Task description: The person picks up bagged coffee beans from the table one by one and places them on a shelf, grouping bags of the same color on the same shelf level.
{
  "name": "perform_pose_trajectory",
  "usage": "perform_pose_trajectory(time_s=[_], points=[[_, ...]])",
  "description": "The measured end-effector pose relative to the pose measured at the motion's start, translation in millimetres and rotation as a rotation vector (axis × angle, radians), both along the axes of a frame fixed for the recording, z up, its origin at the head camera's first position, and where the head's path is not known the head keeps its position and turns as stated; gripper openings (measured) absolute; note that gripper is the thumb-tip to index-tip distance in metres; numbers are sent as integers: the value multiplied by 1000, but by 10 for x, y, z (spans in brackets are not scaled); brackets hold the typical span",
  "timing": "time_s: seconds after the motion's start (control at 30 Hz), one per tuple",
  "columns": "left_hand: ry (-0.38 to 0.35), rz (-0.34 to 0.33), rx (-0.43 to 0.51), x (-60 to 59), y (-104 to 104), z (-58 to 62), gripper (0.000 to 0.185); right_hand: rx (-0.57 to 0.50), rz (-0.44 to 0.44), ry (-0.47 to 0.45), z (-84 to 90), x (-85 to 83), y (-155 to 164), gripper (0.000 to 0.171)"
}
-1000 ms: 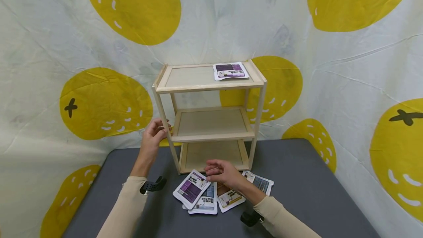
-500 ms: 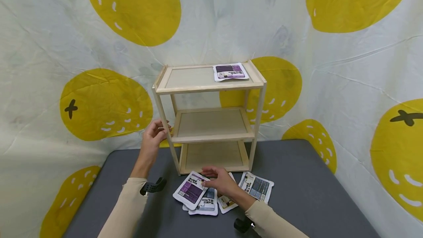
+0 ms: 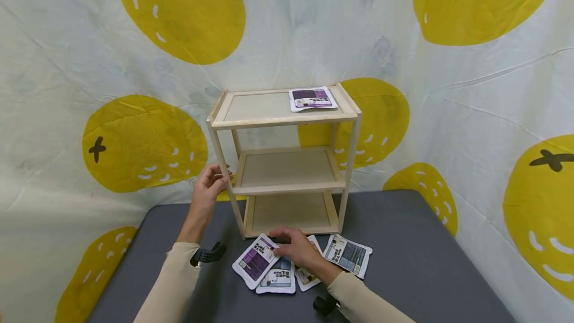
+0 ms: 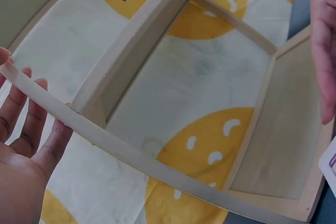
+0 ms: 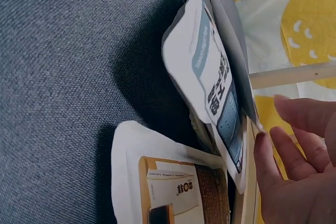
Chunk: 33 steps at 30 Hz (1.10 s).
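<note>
A small wooden three-tier shelf stands on a dark grey table. My left hand holds its front left post, fingers and thumb about it in the left wrist view. My right hand is over several flat packets in front of the shelf. Its fingertips touch the edge of a purple-and-white packet, with a gap between the tips in the right wrist view. That packet overlaps a blue-and-white packet. A brown-and-yellow packet lies beside them, partly hidden by my right hand.
Another packet with a grey-blue panel lies on the right. On the top tier's right side lies a purple packet. Behind the table hangs a pale cloth with yellow fruit shapes.
My right hand has moved left and slightly nearer over the packets, uncovering more of the right one. The purple packet has shifted slightly left and turned. My left hand stays on the post.
</note>
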State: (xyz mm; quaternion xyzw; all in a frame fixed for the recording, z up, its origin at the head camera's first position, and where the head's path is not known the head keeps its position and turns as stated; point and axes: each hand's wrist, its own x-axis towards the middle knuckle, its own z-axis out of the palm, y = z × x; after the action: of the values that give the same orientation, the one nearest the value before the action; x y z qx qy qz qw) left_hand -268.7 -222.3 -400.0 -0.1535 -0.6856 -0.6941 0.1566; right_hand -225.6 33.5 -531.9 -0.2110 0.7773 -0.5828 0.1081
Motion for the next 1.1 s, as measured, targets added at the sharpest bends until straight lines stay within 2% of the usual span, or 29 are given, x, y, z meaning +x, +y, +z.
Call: perform_pose_trajectory(time_s=[0.3, 0.6, 0.87, 0.97, 1.1], points=[[1, -2, 0, 7, 3, 4, 21, 103, -16, -8, 8, 31, 0, 38], [-7, -11, 8, -4, 8, -13, 20, 176, 132, 19, 131, 75, 167, 57], [-10, -21, 0, -3, 2, 4, 25, 231, 239, 29, 283, 122, 359, 62], [-8, -17, 4, -4, -6, 7, 25, 233, 256, 35, 289, 102, 375, 61], [-11, -14, 8, -8, -13, -4, 23, 249, 239, 91, 209, 65, 325, 64]])
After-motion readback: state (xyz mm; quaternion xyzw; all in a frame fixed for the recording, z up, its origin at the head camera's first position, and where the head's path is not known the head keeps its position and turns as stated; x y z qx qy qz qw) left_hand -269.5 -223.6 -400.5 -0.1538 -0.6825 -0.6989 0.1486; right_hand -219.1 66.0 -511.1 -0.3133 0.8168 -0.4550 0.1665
